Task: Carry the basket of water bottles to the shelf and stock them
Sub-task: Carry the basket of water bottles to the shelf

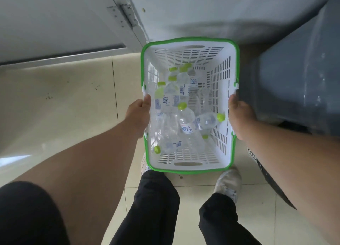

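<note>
We hold a white basket (189, 163) of bottles (186, 119) above the tiled floor (73, 106), our left hand (138, 116) and right hand (241, 117) each clamped on a long side rim

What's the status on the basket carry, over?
Left hand and right hand grip basket sides. Water bottles loose inside. Grey bin close on right.

I stood in what looked like a shop's back area or entryway: glossy beige floor tiles (64, 101), a white door (46, 18) on a metal hinge (127, 17), a grey bin (301, 83) beside me, and a white-and-green shopping basket (223, 97) of bottled water (186, 119).
</note>
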